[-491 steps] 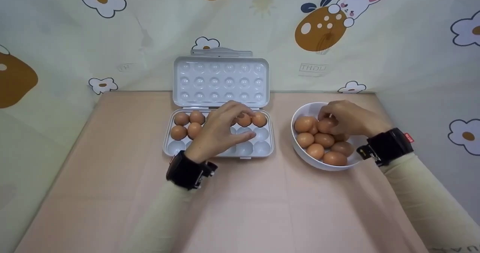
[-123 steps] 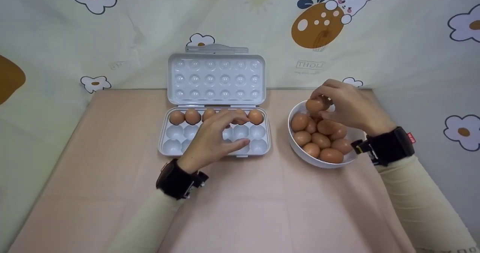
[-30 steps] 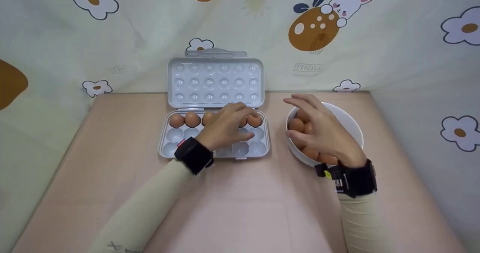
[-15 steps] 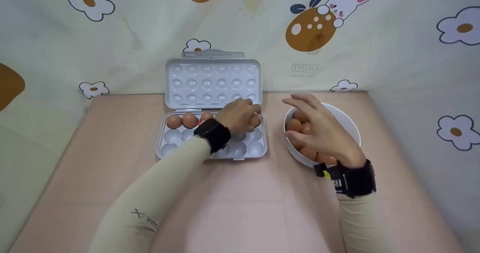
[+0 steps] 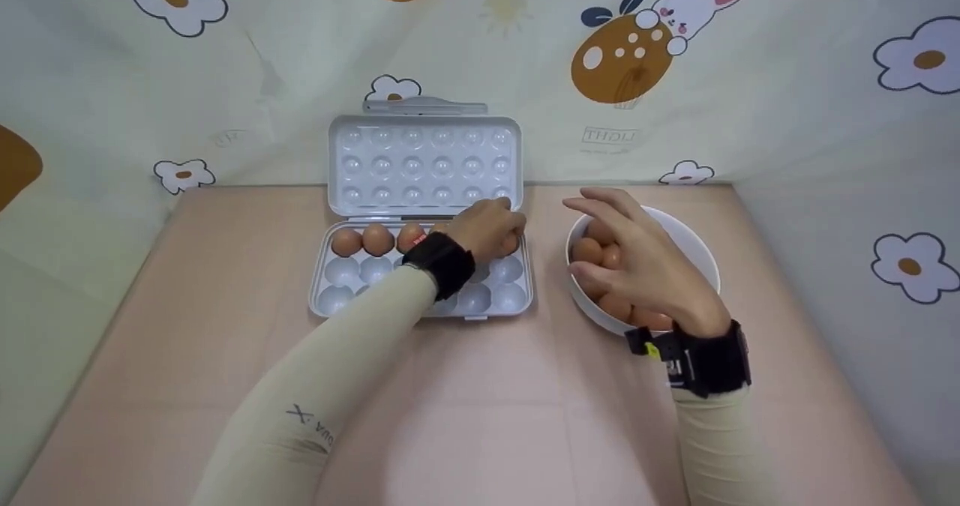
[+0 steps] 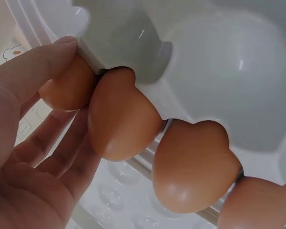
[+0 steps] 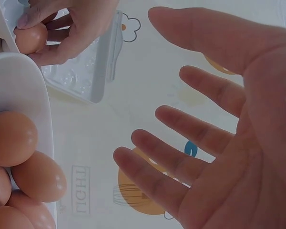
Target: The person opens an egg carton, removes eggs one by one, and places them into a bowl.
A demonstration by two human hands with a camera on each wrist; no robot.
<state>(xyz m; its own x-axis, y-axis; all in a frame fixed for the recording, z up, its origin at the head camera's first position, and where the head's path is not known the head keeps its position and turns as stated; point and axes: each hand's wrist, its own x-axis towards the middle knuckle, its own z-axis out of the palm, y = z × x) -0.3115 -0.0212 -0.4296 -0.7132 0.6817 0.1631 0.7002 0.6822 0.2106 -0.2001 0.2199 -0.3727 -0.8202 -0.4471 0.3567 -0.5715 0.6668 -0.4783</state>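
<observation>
An open white egg tray (image 5: 341, 272) lies at the table's middle, its back row filled with brown eggs (image 5: 377, 239). My left hand (image 5: 491, 229) reaches to that row's right end and grips the end egg (image 5: 511, 244); the left wrist view shows its fingers (image 6: 47, 143) curled behind this egg (image 6: 69, 88), beside the neighbouring eggs (image 6: 121, 119). My right hand (image 5: 626, 255) hovers open and empty over a white bowl (image 5: 694, 236) of brown eggs (image 5: 589, 250). In the right wrist view the spread fingers (image 7: 200, 133) hold nothing, with the bowl's rim (image 7: 19, 86) at left.
The tray's lid (image 5: 424, 163) stands up against the patterned cloth backdrop (image 5: 750, 101). The tray's two front rows are empty cells. Pink tabletop (image 5: 487, 416) stretches in front of tray and bowl. Cloth walls close in left and right.
My left arm has slid right across the tray, bringing the hand to the back row's right end. The right hand has stayed open above the bowl.
</observation>
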